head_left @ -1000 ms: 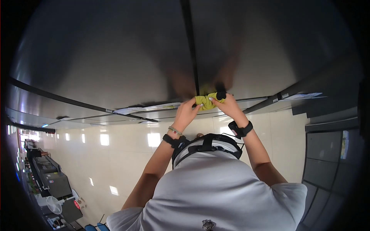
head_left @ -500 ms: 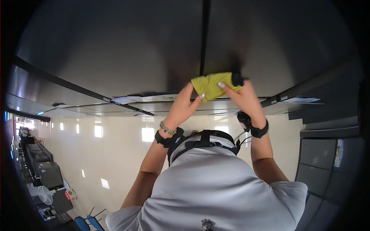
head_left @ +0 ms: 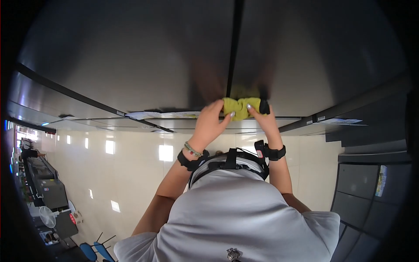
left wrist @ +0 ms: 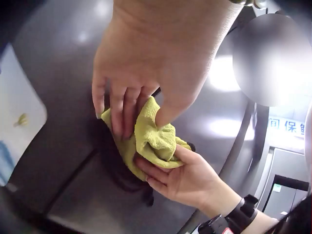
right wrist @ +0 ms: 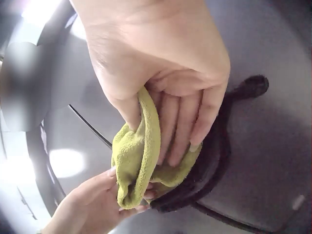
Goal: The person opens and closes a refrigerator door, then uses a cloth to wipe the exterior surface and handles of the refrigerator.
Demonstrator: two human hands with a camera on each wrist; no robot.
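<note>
A yellow-green cloth [head_left: 238,107] is bunched between both hands against a brushed steel panel [head_left: 131,56], beside its dark vertical seam [head_left: 233,48]. My left hand [head_left: 209,122] pinches the cloth's left part [left wrist: 151,141] between thumb and fingers. My right hand [head_left: 262,120] grips the cloth's right part [right wrist: 136,156], with the fingers over a black fitting [right wrist: 214,156]. That fitting's end [head_left: 264,107] pokes out at the cloth's right edge. The wrist views show each hand [left wrist: 146,63] [right wrist: 161,63] from behind, with the other hand opposite it. Both wrists wear black straps.
Papers [head_left: 166,114] lie along a ledge below the panel, with another sheet [head_left: 347,121] at the right. A dark cabinet [head_left: 371,183] stands at the right. Grey machines [head_left: 48,192] and a fan [head_left: 46,216] are far left on the cream tiled floor [head_left: 131,166].
Both hands carried the cloth up the panel half a second ago and have now brought it back down and bunched it tighter. Both hands kept their hold.
</note>
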